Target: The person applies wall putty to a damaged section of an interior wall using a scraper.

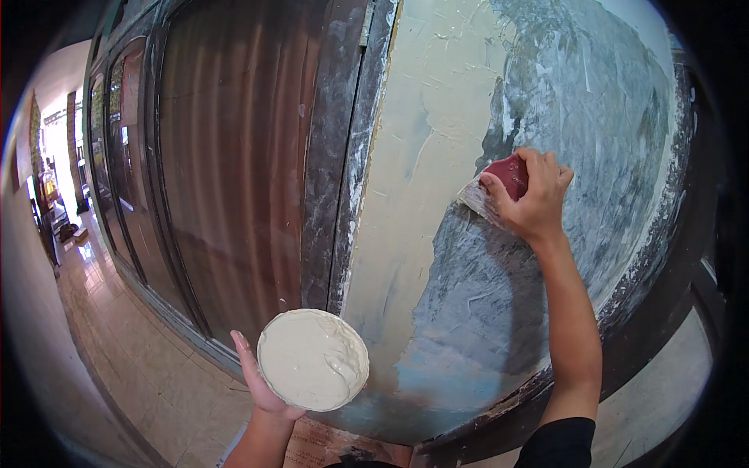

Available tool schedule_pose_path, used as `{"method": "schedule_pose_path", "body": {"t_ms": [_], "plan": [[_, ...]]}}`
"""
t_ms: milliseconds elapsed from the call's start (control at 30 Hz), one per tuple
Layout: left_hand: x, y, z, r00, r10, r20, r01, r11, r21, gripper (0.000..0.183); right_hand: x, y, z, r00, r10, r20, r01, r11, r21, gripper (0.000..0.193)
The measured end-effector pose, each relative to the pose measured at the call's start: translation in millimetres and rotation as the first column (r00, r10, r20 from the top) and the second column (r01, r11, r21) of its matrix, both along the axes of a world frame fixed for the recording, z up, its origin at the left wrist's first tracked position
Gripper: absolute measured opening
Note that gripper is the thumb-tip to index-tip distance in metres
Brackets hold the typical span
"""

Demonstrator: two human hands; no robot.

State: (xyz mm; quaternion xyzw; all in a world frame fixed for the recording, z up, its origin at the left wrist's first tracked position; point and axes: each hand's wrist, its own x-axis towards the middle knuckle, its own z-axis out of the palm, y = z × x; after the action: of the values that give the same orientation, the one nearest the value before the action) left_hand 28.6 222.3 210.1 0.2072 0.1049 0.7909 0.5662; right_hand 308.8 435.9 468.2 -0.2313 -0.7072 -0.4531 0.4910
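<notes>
My left hand [265,388] supports a round bowl [366,373] from below and the side, its thumb stretched up along the edge. Smooth cream-coloured putty [304,360] fills it almost to the rim. Raised in front of me, my right hand [544,193] grips a putty scraper [509,176] with a dark red grip and a smeared pale blade. The blade lies against the wall, at the border between a coat of cream putty [406,187] on the left and the bare grey, blotchy wall surface [581,125] on the right.
A dark wooden frame [331,156] borders the coated strip, with large brown-tinted glass panes [234,156] beyond it. Dark trim [671,265] edges the wall at right. A tiled floor [148,366] runs along the left towards a bright opening. Brown cardboard [335,443] lies below.
</notes>
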Motion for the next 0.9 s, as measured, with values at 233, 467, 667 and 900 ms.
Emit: {"method": "schedule_pose_path", "body": {"t_ms": [233,467,667,900], "plan": [[12,-5,2,0.992,-0.091,0.085,0.088,0.995,0.038,0.108,-33,-67,-70,0.681,0.448,-0.579,-0.591,-0.13,-0.796,0.031],[47,-6,-12,0.982,-0.188,-0.02,0.189,0.981,0.049,0.109,-33,-56,-207,0.685,0.146,-0.714,-0.433,-0.707,-0.56,0.027],[60,-32,-24,0.972,-0.212,0.097,0.206,0.976,0.07,0.11,1,-58,-294,0.757,-0.024,-0.653,-0.482,-0.694,-0.534,0.035],[90,-48,-39,0.984,-0.168,0.051,0.169,0.986,-0.004,0.11,32,-90,-311,0.549,-0.253,-0.796,-0.599,-0.784,-0.164,0.038]]}}
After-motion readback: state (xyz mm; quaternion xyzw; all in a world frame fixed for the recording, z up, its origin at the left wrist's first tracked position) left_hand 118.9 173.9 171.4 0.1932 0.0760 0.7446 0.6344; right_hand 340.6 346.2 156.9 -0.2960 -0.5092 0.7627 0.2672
